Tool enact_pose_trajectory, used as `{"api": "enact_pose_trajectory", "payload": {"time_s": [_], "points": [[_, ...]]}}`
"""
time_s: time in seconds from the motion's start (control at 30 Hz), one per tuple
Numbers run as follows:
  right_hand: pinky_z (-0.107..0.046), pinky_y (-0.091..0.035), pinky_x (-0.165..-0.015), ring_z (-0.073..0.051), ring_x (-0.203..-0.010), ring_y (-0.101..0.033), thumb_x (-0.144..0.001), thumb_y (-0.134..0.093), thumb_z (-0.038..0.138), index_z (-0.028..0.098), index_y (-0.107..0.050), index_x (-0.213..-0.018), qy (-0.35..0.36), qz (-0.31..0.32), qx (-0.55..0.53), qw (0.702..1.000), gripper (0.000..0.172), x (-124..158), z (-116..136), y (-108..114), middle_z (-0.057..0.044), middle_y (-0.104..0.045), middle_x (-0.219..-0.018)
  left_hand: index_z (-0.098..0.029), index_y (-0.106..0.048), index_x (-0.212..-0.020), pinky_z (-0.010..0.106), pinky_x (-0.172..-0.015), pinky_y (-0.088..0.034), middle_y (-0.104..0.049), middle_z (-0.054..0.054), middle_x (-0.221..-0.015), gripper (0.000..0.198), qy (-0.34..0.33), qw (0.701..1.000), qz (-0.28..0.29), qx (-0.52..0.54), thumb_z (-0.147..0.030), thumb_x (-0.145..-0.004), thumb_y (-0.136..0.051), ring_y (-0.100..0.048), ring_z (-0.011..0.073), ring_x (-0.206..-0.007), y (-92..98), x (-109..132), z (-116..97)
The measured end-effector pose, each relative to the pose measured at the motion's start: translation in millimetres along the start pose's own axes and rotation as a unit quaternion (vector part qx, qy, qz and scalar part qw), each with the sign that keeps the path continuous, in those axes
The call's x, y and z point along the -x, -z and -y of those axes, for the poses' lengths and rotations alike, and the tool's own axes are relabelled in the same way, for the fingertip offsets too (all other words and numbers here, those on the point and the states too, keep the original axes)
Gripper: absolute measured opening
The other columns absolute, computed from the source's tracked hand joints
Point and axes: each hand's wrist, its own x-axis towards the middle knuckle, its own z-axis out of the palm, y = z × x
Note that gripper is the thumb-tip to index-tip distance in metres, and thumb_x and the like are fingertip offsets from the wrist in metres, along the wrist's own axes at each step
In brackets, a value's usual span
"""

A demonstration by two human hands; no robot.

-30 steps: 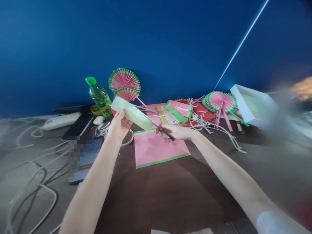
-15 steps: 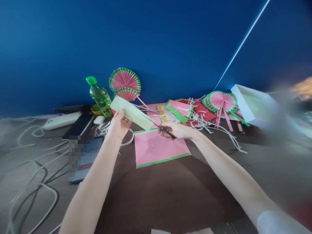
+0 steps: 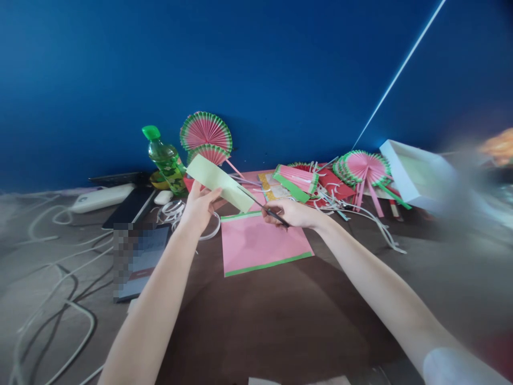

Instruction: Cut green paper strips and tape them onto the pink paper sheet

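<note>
A strip of pale green paper [image 3: 218, 182] is pinched in my left hand [image 3: 200, 206], with the thumb on its face and the other fingers behind it. My right hand [image 3: 286, 213] is closed around the handles of dark scissors [image 3: 274, 215]. The scissor blades reach left to the right part of the strip, one blade lying across its face. Below both hands a pink paper sheet [image 3: 264, 243] with green edges lies flat on the brown table [image 3: 272, 315].
Pleated pink-and-green paper fans [image 3: 206, 133] lean against the blue wall, with more fans [image 3: 366, 168] at right. A green bottle [image 3: 162, 160], a tablet [image 3: 144, 262] and loose cables [image 3: 86, 315] are on the left. A white box [image 3: 414, 174] stands back right.
My left thumb has come over onto the front of the green strip, and the strip has shifted slightly right and bows a little. The scissors stay at its right part.
</note>
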Motion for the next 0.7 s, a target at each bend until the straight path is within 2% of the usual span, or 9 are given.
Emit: {"api": "enact_pose_trajectory", "payload": {"time_s": [0.13, 0.37, 0.7], "points": [[-0.017, -0.039, -0.04, -0.005, -0.049, -0.048, -0.072, -0.063, 0.035, 0.017, -0.052, -0.081, -0.004, 0.003, -0.014, 1.0, 0.023, 1, 1, -1, 0.0, -0.056, -0.073, -0.024, -0.052, -0.109, 0.031, -0.074, -0.054, -0.066, 0.001, -0.084, 0.057, -0.02, 0.999, 0.001, -0.031, -0.005, -0.057, -0.068, -0.064, 0.0143, -0.075, -2.6, 2, 2], [-0.017, -0.036, -0.039, -0.006, -0.047, -0.052, -0.077, -0.058, 0.043, 0.015, -0.052, -0.088, 0.027, 0.007, -0.008, 1.0, 0.03, -1, -3, -2, 0.003, -0.052, -0.063, -0.021, -0.048, -0.108, 0.032, -0.071, -0.054, -0.065, 0.001, -0.082, 0.061, -0.005, 0.999, 0.01, -0.043, -0.008, -0.053, -0.071, -0.064, 0.0182, -0.079, -10.4, 4, 5], [-0.016, -0.033, -0.036, -0.006, -0.044, -0.052, -0.075, -0.059, 0.045, 0.017, -0.049, -0.084, 0.041, 0.0, 0.021, 0.999, 0.032, 0, 2, -3, 0.004, -0.053, -0.058, -0.022, -0.044, -0.116, 0.033, -0.072, -0.053, -0.064, 0.0, -0.084, 0.072, 0.008, 0.999, 0.04, -0.035, -0.011, -0.051, -0.074, -0.063, 0.0161, -0.074, -17.6, 9, 15]]}}
